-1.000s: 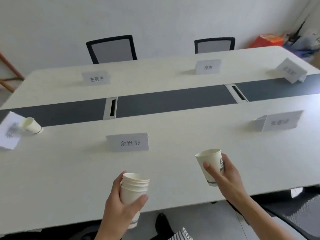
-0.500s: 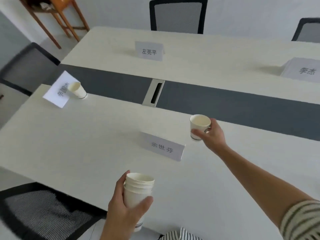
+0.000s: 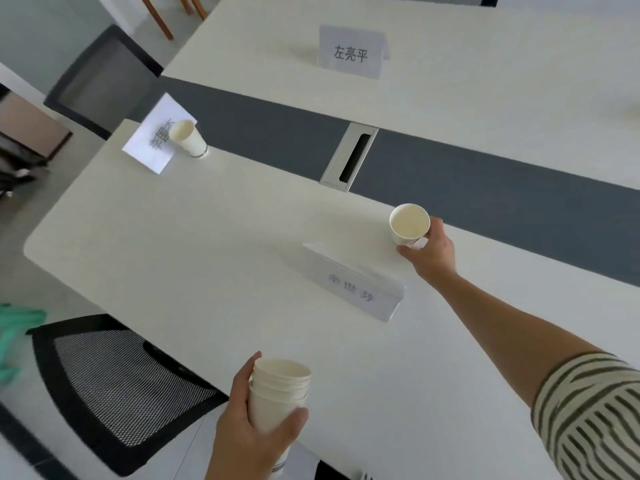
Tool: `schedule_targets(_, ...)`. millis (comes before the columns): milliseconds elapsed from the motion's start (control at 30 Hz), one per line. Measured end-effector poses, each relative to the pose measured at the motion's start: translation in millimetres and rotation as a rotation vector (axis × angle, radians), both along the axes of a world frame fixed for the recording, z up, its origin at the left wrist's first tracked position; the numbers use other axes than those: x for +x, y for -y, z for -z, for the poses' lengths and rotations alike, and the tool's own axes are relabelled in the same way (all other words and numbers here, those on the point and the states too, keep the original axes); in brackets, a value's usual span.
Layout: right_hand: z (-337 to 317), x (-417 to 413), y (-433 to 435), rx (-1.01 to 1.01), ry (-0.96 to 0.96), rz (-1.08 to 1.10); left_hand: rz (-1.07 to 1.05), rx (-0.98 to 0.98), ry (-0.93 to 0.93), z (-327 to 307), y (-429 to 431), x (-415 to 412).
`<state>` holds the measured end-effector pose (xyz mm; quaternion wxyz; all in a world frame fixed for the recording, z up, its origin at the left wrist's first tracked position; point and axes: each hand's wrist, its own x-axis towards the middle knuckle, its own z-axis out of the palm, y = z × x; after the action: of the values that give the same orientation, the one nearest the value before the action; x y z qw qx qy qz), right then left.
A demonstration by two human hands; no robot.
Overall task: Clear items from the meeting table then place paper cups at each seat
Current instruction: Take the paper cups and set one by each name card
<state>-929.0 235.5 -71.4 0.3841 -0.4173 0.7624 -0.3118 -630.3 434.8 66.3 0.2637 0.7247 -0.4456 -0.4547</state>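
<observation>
Head view shows the right hand (image 3: 429, 252) holding one paper cup (image 3: 408, 225), its fingers curled around the lower wall. The cup is just behind the near name card (image 3: 353, 289), at or just above the surface (image 3: 207, 254); I cannot tell if its base touches. To do this well, I think the cup should be set flat and upright, then the fingers opened without tipping it. The left hand (image 3: 249, 431) grips the stack of cups (image 3: 278, 393) near the front edge. The far card (image 3: 351, 51) reads 左亮平; the near card's writing is too blurred to read.
</observation>
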Motion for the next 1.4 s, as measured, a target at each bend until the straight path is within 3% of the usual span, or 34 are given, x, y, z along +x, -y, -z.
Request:
schedule_targets(267, -57, -9, -71, -0.007, -0.104, 0.095, 0.163, -0.066, -0.113, -17, 23, 5)
schedule_targets(567, -180, 54, -212, -0.061, 0.141, 0.099, 0.692, -0.212, -0.126, -34, 31, -7)
schedule_targets(800, -203, 83, -302, -0.043, 0.222, 0.204, 1.046, -0.331, -0.084, -37, 0, -35)
schedule_targets(967, -196, 85, -372, -0.06, 0.258, 0.405, 1.347, -0.403, -0.039, -41, -38, -61)
schedule_targets(1167, -194, 95, -485, -0.115, 0.456, 0.689, 1.711, -0.471, -0.053, -47, -114, -96)
schedule_targets(1400, -184, 130, -633, -0.157, 0.547, 1.014, 1.962, -0.417, -0.162, -38, -241, -113)
